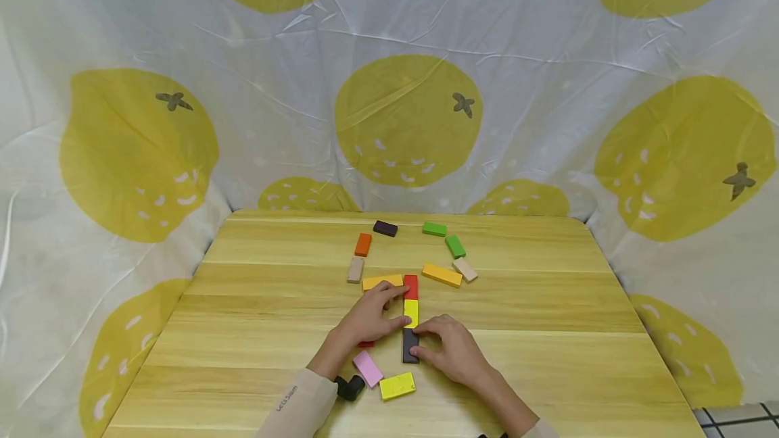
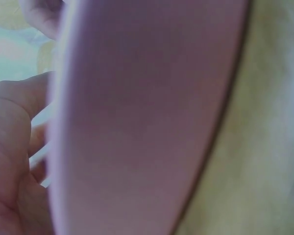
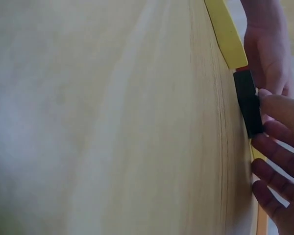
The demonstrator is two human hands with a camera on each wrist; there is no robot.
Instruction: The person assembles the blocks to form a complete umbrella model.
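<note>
Mostly, my left hand (image 1: 368, 314) hides the nearer red block (image 1: 367, 344), thumb and forefinger spread; my right hand (image 1: 458, 351) pinches a black block (image 1: 410, 345); the left-wrist view crops a blurred pink block (image 2: 142, 117).

Facing you is a pale, creased cloth (image 1: 529, 120) printed with big yellow fruit (image 1: 408, 134), and it runs along your left and right as well. Your tabletop (image 1: 548, 343) is light wood with streaky grain and rounded far corners. Low on your right, a scrap of floor (image 1: 742, 412) shows pale tiles with dark lines. Your light is soft.
</note>
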